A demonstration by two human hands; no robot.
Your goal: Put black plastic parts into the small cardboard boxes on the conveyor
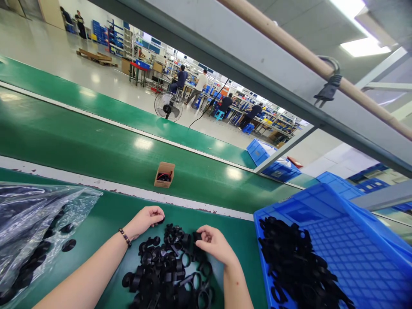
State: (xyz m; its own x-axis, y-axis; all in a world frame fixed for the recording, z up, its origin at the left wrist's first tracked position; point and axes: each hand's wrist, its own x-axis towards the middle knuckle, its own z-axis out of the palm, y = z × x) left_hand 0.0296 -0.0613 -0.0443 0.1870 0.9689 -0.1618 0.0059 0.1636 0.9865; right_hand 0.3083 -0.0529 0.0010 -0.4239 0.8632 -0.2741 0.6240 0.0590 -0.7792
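My left hand (pixel 150 219) is closed, pinching a small round black part (pixel 161 220) just above the green table. At the upper right of a pile of black plastic parts (pixel 161 266), my right hand (pixel 214 244) has its fingers curled around a black plastic piece (pixel 197 237). The pile mixes rings, discs and short cylinders and lies between my forearms. What the fingers of my right hand cover is partly hidden.
On the right, a blue crate (pixel 347 231) holds many black parts. A clear plastic bag (pixel 77 201) with black discs lies at left, a loose disc (pixel 68 245) beside it. A small cardboard box (pixel 164 175) stands beyond the white strip. A metal beam (pixel 257 60) crosses overhead.
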